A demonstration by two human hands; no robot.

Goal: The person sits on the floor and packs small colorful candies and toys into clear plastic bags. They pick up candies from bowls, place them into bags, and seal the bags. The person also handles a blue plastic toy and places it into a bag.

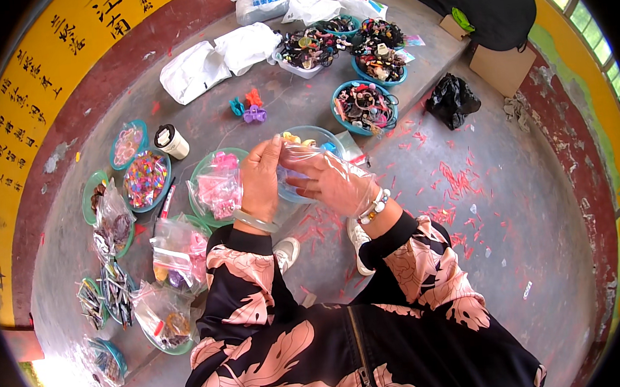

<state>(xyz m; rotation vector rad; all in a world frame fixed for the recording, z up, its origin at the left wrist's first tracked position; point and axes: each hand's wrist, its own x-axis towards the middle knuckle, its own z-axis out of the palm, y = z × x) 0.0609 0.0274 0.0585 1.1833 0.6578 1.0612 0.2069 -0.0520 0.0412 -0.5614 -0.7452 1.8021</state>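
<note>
A clear plastic bag stretches over the back and fingers of my right hand, which appears to be inside it with the fingers extended to the left. My left hand pinches the bag's edge between thumb and fingers, close to the right fingertips. Just beyond my hands is a clear bluish bowl with yellow pieces and a blue one, partly hidden. Left of my left hand stands a green bowl heaped with pink pieces, some under clear plastic.
Bowls of colourful beads and bagged small items crowd the left. Basins of dark hair ties stand ahead, near purple, orange and teal claw clips. A black plastic bag and scattered red scraps lie on the right floor.
</note>
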